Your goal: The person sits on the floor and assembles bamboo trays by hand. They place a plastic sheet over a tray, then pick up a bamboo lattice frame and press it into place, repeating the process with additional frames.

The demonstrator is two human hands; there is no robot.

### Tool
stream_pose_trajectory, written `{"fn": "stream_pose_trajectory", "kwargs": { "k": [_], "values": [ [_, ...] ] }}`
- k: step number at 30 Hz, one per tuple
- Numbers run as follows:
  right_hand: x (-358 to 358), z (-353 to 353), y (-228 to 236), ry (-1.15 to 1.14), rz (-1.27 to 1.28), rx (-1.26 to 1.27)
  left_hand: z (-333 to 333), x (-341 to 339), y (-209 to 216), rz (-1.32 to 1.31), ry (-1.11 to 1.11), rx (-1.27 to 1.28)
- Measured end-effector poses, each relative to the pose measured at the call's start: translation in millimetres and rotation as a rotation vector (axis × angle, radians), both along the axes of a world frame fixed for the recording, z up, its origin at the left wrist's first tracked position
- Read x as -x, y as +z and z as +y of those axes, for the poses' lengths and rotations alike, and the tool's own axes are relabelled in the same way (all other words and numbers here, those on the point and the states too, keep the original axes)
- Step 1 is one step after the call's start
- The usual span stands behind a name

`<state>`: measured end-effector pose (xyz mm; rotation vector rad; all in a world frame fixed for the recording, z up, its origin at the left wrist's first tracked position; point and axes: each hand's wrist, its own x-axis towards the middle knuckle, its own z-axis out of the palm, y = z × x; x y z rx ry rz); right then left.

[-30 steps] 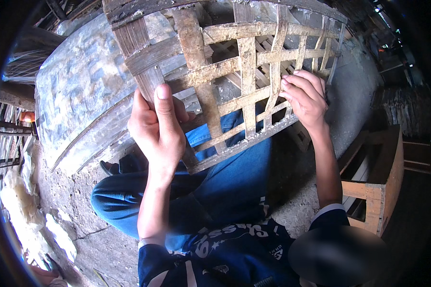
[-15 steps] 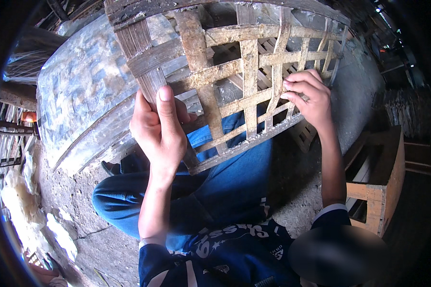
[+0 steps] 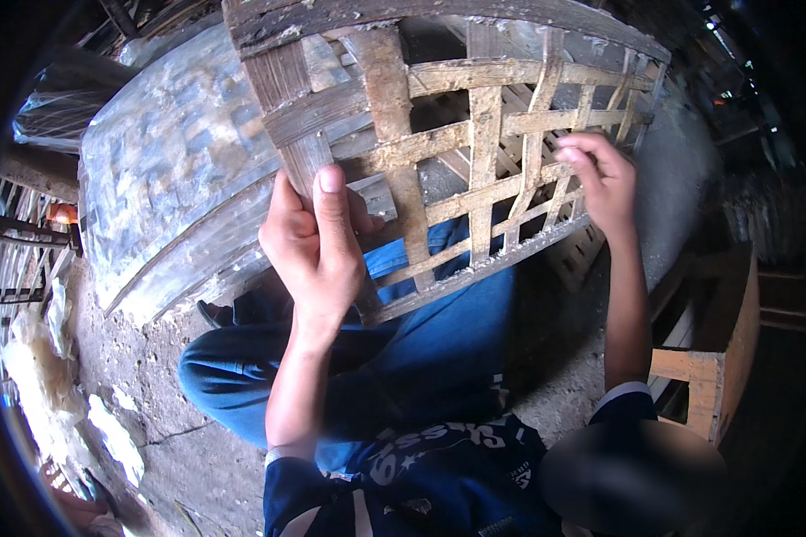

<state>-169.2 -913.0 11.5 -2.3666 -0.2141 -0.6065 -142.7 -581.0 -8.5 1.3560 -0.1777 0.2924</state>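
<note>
A panel of woven wooden strips [image 3: 485, 134], set in a worn wooden frame, stands tilted in front of me, its lower edge by my legs. My left hand [image 3: 318, 251] is closed round the panel's left side, with the thumb lying along a wide grey slat. My right hand [image 3: 609, 183] is at the right part of the lattice, its thumb and forefinger brought together. Whether anything is pinched between them is too small to tell. Pale flakes cling to the strips and along the frame.
Left of the panel is a large, curved, mottled grey-blue form [image 3: 179, 143]. Another slatted piece [image 3: 579, 255] lies behind the panel. A wooden box frame [image 3: 707, 367] stands on the right. Whitish scraps [image 3: 115, 443] lie on the concrete floor at lower left.
My right hand has moved a little to the right, off the strip it was touching. The panel and my left hand have shifted slightly right in view.
</note>
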Motion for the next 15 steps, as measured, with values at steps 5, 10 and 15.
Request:
{"fn": "stream_pose_trajectory", "kwargs": {
  "k": [5, 10, 15],
  "values": [
    [48, -39, -15, -0.208, -0.005, -0.320, 3, 0, 1, -0.035, 0.007, -0.112],
    [148, -88, -59, -0.236, 0.264, -0.111, 4, -2, -1, -0.005, 0.006, -0.127],
    [159, -38, -76, -0.413, 0.175, 0.103, 2, -6, -6, -0.011, -0.003, -0.105]
  ]
}}
